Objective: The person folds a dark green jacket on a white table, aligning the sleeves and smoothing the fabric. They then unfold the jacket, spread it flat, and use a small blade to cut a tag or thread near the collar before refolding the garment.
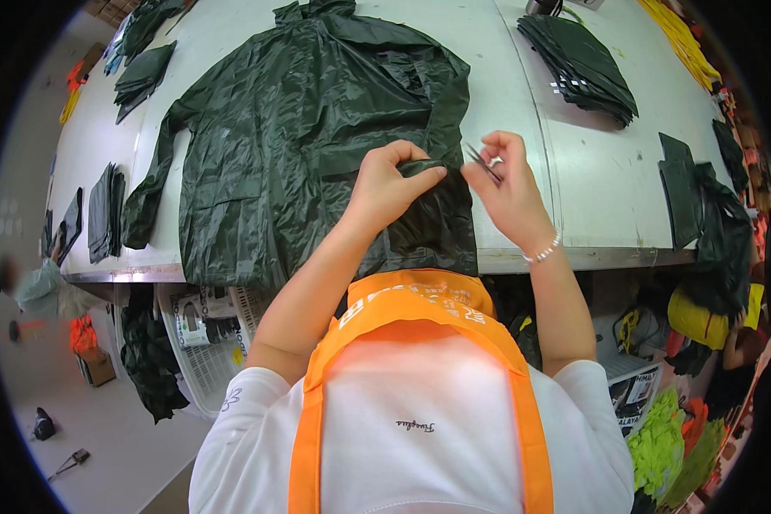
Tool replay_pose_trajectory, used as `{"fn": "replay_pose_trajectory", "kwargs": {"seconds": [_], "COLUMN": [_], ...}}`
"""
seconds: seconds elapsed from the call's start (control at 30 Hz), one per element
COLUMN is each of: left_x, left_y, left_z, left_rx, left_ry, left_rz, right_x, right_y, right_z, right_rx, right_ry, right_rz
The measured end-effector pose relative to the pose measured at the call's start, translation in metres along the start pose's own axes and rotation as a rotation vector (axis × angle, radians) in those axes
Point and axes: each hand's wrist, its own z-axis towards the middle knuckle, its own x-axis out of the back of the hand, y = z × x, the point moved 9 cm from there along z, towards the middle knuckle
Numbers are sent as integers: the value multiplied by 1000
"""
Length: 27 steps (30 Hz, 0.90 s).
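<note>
A dark green rain jacket (265, 146) lies spread on the white table, its collar at the far side and its hem near the front edge. My left hand (390, 188) is closed, pinching a fold of the jacket between thumb and fingers, near the right front. Close to its right, my right hand (514, 193) is closed around small metal thread snips (481, 163), whose blades point up and to the left beside the jacket's edge. The snips' handles are partly hidden by the fingers. A gap separates the two hands.
Stacks of folded dark green garments (578, 64) lie at the far right of the table (510, 214), with more folded pieces (105, 212) on the left. Below the front edge stands a white plastic basket (199, 343) with packages. Yellow-green garments (658, 441) are piled low on the right.
</note>
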Motion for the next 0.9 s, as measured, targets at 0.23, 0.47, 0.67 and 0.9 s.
{"fn": "replay_pose_trajectory", "kwargs": {"seconds": [0.23, 0.47, 0.67, 0.9], "left_x": [-39, 30, 14, 15], "left_y": [26, 13, 31, 34], "left_z": [-23, 5, -8, -11], "left_rx": [-475, 60, -141, -144], "left_ry": [-522, 149, 85, 97], "left_rz": [535, -266, 48, 90], "right_x": [19, 20, 1, -4], "right_y": [4, 13, -15, -34], "right_z": [-13, -21, -15, -16], "right_rx": [-112, -115, 34, 92], "right_ry": [-145, -27, -80, -87], "right_rz": [-18, 148, 48, -95]}}
